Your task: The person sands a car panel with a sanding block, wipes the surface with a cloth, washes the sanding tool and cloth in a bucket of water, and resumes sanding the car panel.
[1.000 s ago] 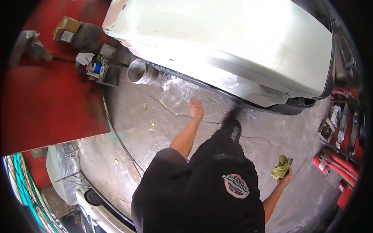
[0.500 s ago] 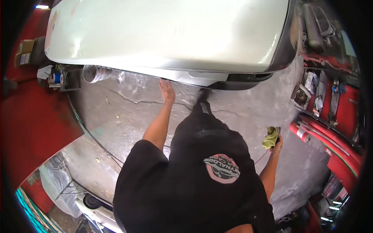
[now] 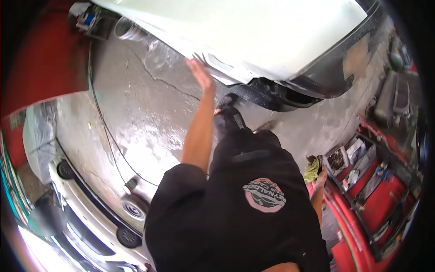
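A white car body panel [image 3: 263, 31] fills the top of the view, with black trim [image 3: 283, 96] along its lower corner. Against the panel's lower edge, my left hand [image 3: 200, 73] lies with fingers stretched out; whether it presses or only hovers, I cannot tell. Low on the right, away from the car, my right hand [image 3: 321, 177] grips a crumpled yellow-green cloth [image 3: 311, 170]. Something dark shows beside the cloth, too small to make out.
A clear bucket [image 3: 126, 29] stands on the floor beyond the panel's left end. A dark hose [image 3: 100, 115] runs across the concrete near a loose wheel [image 3: 133, 207]. At lower left is another white car [image 3: 86, 208]. Red parts and a box of small pieces [image 3: 338, 160] crowd the right.
My view has turned and shifted, so the panel now slants down to the right. My left hand stays by its edge, and the right still holds the cloth, now nearer the red parts in view.
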`<state>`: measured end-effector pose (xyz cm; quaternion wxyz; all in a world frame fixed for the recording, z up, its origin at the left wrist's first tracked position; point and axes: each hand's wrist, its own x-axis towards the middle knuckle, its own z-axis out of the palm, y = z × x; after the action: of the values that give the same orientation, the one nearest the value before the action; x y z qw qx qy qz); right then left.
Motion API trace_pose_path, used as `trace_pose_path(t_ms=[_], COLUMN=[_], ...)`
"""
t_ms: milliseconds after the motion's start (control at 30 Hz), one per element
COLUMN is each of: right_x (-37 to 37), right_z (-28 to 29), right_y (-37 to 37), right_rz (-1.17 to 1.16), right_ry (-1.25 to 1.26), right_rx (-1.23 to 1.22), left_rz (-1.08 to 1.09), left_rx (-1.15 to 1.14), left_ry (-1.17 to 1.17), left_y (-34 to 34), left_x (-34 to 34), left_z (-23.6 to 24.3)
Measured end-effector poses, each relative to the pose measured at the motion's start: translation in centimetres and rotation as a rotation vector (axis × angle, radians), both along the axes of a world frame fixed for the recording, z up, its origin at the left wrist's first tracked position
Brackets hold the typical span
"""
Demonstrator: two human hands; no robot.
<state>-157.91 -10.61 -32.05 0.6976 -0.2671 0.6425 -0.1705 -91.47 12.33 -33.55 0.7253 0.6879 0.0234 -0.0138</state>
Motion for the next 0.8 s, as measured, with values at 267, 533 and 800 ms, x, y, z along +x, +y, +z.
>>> trace_pose_path(t_ms=[267, 533, 800], right_x=[-0.6, -0.9, -0.4], right_z=[4.0, 4.3, 5.5], right_y=[-12.9, -18.3, -17.7], right_rz=[0.38, 0.415, 0.436], right_ry=[-0.009, -0.002, -0.003], right_rx=[-0.009, -0.051, -0.05], left_rz=[0.233, 0.132, 0.134], left_rx=[0.071, 0.129, -0.054], left_ry=[0.0, -0.033, 0.195], left_y=[-8.2, -9.3, -1.6], left_x=[-11.7, -16.3, 1.5], left_z=[1.0, 0.7, -2.1])
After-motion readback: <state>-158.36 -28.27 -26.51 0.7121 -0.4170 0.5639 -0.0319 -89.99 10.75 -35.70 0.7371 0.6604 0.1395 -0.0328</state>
